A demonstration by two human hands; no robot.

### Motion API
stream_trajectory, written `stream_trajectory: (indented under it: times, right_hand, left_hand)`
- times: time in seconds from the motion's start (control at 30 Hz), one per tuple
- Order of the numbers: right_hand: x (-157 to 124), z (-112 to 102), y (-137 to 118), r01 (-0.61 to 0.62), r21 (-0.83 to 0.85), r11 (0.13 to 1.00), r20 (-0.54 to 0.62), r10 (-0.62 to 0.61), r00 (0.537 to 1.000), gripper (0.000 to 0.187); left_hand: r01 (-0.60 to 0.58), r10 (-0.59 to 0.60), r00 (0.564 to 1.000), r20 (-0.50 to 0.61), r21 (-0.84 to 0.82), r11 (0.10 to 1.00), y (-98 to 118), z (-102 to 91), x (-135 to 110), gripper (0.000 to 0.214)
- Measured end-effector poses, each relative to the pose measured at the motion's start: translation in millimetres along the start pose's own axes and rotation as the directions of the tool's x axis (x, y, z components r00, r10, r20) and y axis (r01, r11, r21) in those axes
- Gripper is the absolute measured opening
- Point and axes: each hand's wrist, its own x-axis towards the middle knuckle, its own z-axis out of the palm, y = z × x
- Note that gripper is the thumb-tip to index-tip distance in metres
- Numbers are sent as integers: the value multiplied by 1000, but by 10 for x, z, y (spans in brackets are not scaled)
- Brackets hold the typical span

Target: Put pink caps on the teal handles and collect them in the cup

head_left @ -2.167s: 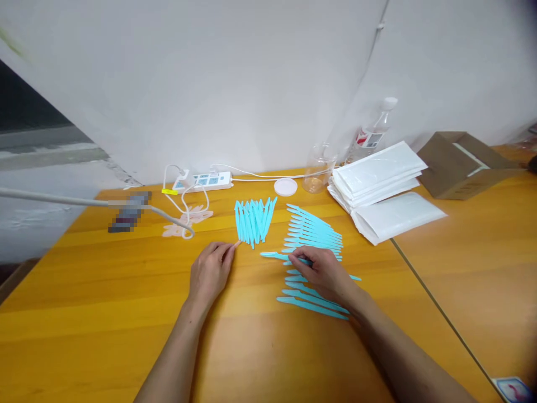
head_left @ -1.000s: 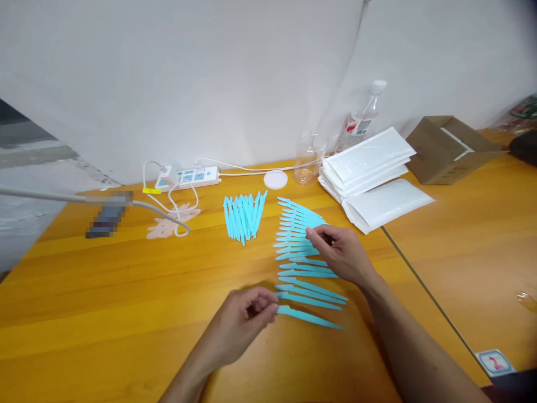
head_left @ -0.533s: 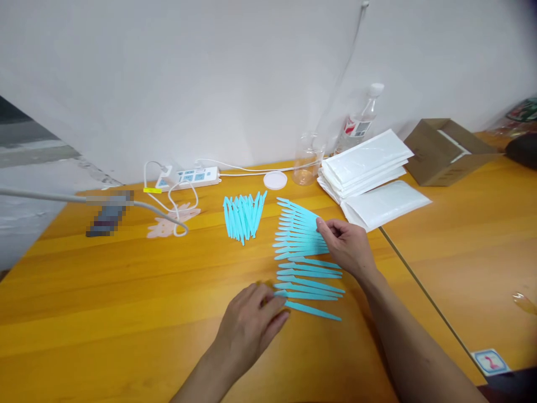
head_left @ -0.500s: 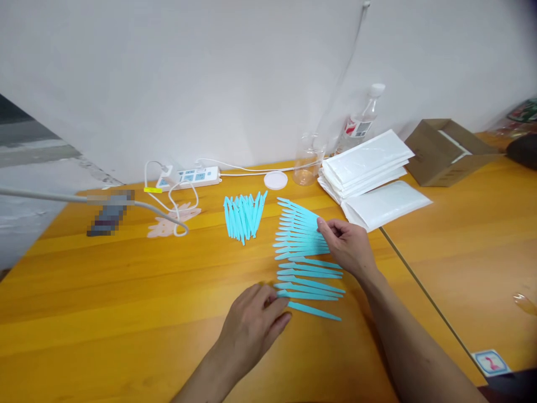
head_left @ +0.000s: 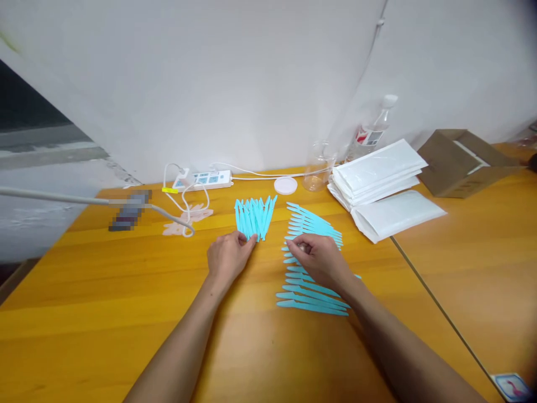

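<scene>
My left hand (head_left: pixel 229 257) lies on the orange table (head_left: pixel 104 313), its fingertips pinched at the near end of a bunched fan of light blue plastic sticks (head_left: pixel 254 217). My right hand (head_left: pixel 319 258) rests over a row of light blue plastic knife-shaped pieces (head_left: pixel 312 299) laid side by side, with thumb and forefinger closed on one piece near the row's left side. The upper pieces of the row (head_left: pixel 312 224) show beyond the hand.
At the back stand a white power strip (head_left: pixel 205 180) with cables, a white lid (head_left: pixel 286 186), a clear cup (head_left: pixel 315 173) and a plastic bottle (head_left: pixel 373 131). White pouches (head_left: pixel 377 179) are stacked at right, beside an open cardboard box (head_left: pixel 457 165). A grey cable (head_left: pixel 54 197) crosses the left.
My left hand has moved from the near end of the knife row up and left to the bunched sticks. My right hand has shifted left onto the middle of the row.
</scene>
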Motion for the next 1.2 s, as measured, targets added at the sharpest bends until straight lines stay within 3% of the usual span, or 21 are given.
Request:
stream_trajectory:
  times: [0.13,0.3,0.4,0.5,0.57,0.63,0.7,0.77,0.87,1.0,1.2]
  right_hand:
    - [87,119,-189,19,52,998,119,-25,993,39]
    - [250,344,-231,-65,181,981,226,22,974,44]
    - [338,505,-256,-186,325,927,252,105,962,37]
    - [361,549,-292,-271,491,828,355,94,930,31]
    - [333,470,-292,-317,529,787,433,71,899,28]
    - [280,323,-251,-337,494,802,485,68,872,26]
    - [216,158,-175,-323,417,850,526,65,848,24]
    - [153,19,-88,-293,332,897,551,68,832,24]
    - [77,-105,-5,-224,256,940,566,42,824,27]
    - [30,-171,-4,-121,221,968,585,-33,810,36]
    - [2,-188,-9,-62,201,978,556,-62,829,37]
  left_hand:
    - [18,-14,995,96,-36,999,-20,45,151,32]
    - [-8,19,995,97,-120,993,8,-3,-144,32]
    - [-102,104,995,13,-80,992,163,-23,-435,27]
    - [-280,278,960,-39,-72,957,238,-37,-600,25]
    - [-364,369,930,-3,-163,917,93,-84,-547,26]
    - [-338,351,936,24,-211,917,-242,-178,-362,28]
    - [-170,168,979,-113,-15,985,-694,-305,-108,32]
    - [3,52,976,-211,254,967,-1126,-430,124,39]
    - [29,55,982,-183,430,903,-1501,-545,285,43]
    - [-84,164,974,-155,428,900,-1515,-547,197,42]
    - [-202,198,979,39,187,961,-1443,-472,56,34]
